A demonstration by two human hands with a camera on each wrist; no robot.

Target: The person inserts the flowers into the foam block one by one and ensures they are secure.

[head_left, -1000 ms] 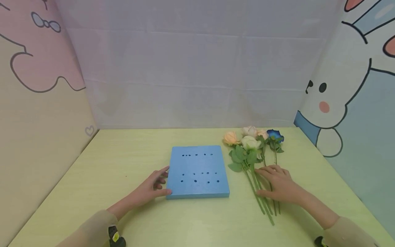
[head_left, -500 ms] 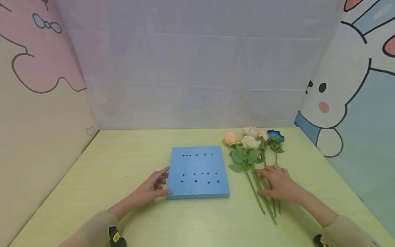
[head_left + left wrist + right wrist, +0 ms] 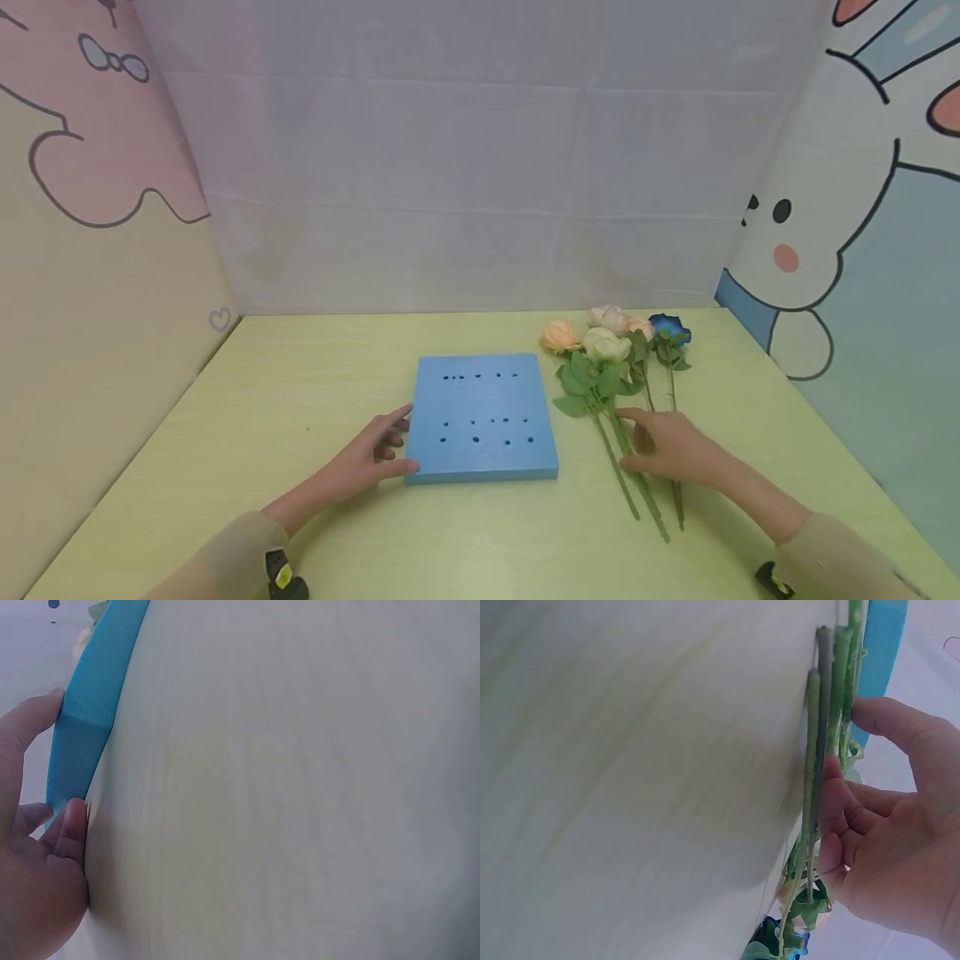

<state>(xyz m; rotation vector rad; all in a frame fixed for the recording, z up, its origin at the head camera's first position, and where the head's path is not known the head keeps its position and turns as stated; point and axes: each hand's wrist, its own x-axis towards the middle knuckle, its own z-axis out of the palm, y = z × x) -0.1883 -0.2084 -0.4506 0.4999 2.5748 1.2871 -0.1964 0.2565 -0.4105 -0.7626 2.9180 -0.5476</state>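
Green stems (image 3: pixel 651 504): your right hand (image 3: pixel 673 446) pinches them, your left hand (image 3: pixel 363 458) spread against the blue board (image 3: pixel 491 400). Seemingly picking up; lift gently next.

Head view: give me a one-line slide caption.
Left hand against a blue block with holes, right hand at the green stems of flowers lying on a table.

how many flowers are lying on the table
5: orange flower left, cream flower front centre, pale pink flower behind it, peach flower right of that, blue flower far right. More may be hidden.
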